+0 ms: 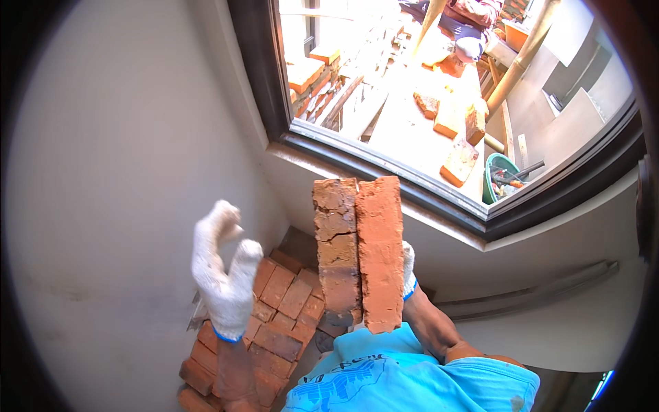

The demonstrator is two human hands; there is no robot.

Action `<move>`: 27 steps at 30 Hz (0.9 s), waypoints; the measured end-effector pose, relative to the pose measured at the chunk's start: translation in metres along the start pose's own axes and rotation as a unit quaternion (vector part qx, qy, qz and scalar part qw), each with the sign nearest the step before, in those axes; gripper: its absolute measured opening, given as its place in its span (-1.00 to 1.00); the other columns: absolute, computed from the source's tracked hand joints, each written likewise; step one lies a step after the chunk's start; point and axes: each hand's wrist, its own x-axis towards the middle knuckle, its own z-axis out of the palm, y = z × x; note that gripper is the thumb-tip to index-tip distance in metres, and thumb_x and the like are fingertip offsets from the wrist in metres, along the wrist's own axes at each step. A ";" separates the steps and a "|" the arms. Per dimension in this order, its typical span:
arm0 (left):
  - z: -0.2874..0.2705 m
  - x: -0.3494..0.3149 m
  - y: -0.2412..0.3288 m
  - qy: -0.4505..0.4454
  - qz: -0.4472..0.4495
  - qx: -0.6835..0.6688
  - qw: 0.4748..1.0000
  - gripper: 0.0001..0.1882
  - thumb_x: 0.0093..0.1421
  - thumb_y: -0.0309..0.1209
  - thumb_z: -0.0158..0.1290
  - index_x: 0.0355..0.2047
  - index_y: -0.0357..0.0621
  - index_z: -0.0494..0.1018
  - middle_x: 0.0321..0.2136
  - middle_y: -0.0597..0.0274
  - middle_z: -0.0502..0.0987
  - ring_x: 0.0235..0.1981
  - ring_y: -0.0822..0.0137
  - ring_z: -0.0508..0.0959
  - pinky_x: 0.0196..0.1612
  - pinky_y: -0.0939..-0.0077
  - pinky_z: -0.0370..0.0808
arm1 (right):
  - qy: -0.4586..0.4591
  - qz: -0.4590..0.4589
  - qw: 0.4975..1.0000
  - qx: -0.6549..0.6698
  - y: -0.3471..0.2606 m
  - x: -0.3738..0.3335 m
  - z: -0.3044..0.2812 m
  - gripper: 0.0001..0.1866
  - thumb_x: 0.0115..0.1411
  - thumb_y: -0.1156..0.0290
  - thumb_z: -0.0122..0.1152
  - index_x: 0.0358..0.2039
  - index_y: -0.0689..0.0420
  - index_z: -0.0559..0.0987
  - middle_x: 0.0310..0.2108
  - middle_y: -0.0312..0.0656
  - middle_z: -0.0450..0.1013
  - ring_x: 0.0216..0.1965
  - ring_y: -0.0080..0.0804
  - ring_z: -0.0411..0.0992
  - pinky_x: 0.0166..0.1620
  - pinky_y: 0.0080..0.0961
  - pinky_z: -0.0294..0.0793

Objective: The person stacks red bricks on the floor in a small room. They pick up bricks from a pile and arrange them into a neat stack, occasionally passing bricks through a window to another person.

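Note:
Two bricks stand side by side before my chest: a browner, cracked brick (pixel 336 250) on the left and an orange-red brick (pixel 381 254) on the right. My right hand (pixel 410 268), in a white knit glove with a blue cuff, holds the pair from behind and the right side; most of its fingers are hidden by the bricks. Off to the left my left hand (pixel 226 271), gloved the same way, is raised and touches nothing. Its thumb and fingers are curved apart. Below it lies a stack of bricks (pixel 278 343), partly covered by my left forearm.
A dark window frame (pixel 384 165) opens ahead onto a bright ledge (pixel 395 120) with several loose bricks. A person in a pale cap (pixel 469 49) works beyond it, near bamboo poles (pixel 525 55) and a green bucket (pixel 500 172). A pale wall (pixel 117 206) rises at left.

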 end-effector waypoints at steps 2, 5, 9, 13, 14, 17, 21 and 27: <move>0.006 0.033 -0.006 0.068 0.087 0.075 0.991 -0.28 0.26 -0.17 0.37 0.30 -0.29 0.39 0.16 0.00 0.47 0.22 0.11 0.49 0.28 0.13 0.47 | -0.013 -0.035 0.999 -0.020 -0.016 0.006 0.007 -0.34 0.19 0.31 0.32 0.25 0.41 0.47 0.16 0.20 0.54 0.09 0.10 0.60 0.21 0.08 0.61; 0.053 0.109 -0.006 0.167 0.221 0.146 0.950 -0.18 0.19 -0.20 0.43 0.33 -0.33 0.32 0.22 -0.11 0.42 0.28 -0.02 0.43 0.34 -0.03 0.43 | -0.015 -0.126 0.988 -0.090 -0.072 0.003 0.023 -0.32 0.22 0.25 0.33 0.27 0.38 0.46 0.16 0.18 0.54 0.08 0.10 0.60 0.19 0.07 0.62; 0.082 0.212 -0.002 0.264 0.377 0.286 0.840 -0.09 0.12 -0.06 0.47 0.31 -0.34 0.33 0.22 -0.23 0.40 0.31 -0.21 0.40 0.35 -0.08 0.43 | -0.030 -0.230 0.958 -0.170 -0.126 0.023 0.039 -0.29 0.26 0.17 0.34 0.30 0.33 0.43 0.16 0.14 0.54 0.08 0.09 0.60 0.17 0.06 0.64; 0.113 0.292 -0.008 0.266 0.410 0.392 0.779 0.03 0.17 0.19 0.34 0.38 -0.31 0.24 0.30 -0.51 0.22 0.41 -0.48 0.17 0.38 -0.34 0.32 | -0.021 -0.331 0.917 -0.223 -0.184 0.040 0.061 -0.26 0.29 0.09 0.35 0.33 0.29 0.41 0.16 0.11 0.54 0.07 0.07 0.60 0.15 0.05 0.65; 0.126 0.303 -0.011 0.273 0.396 0.400 0.780 0.03 0.18 0.23 0.32 0.37 -0.31 0.25 0.30 -0.51 0.21 0.42 -0.48 0.17 0.38 -0.35 0.32 | -0.018 -0.345 0.906 -0.243 -0.196 0.041 0.069 -0.26 0.30 0.06 0.35 0.33 0.28 0.40 0.16 0.10 0.54 0.07 0.07 0.60 0.15 0.04 0.66; 0.150 0.324 -0.015 0.298 0.384 0.430 0.761 0.02 0.18 0.28 0.27 0.34 -0.31 0.28 0.29 -0.49 0.22 0.38 -0.47 0.21 0.34 -0.34 0.36 | -0.009 -0.368 0.864 -0.344 -0.227 0.057 0.093 -0.18 0.32 -0.07 0.32 0.40 0.17 0.31 0.24 0.04 0.48 0.13 -0.01 0.57 0.20 0.03 0.62; 0.149 0.327 -0.012 0.348 0.424 0.470 0.692 -0.16 0.18 0.15 0.32 0.21 -0.28 0.40 0.11 -0.28 0.35 0.12 -0.27 0.47 0.11 -0.23 0.55 | 0.015 -0.387 0.841 -0.378 -0.293 0.088 0.097 -0.08 0.24 -0.10 0.40 0.45 0.11 0.26 0.29 0.03 0.44 0.25 0.02 0.49 0.32 0.14 0.50; 0.152 0.330 -0.011 0.349 0.445 0.471 0.677 -0.22 0.14 0.06 0.37 0.16 -0.27 0.44 0.04 -0.22 0.43 0.01 -0.13 0.55 -0.01 -0.06 0.61 | 0.127 -0.429 0.810 -0.379 -0.359 0.125 0.105 -0.10 0.21 -0.07 0.35 0.46 0.07 0.27 0.35 0.00 0.39 0.30 0.09 0.42 0.36 0.24 0.39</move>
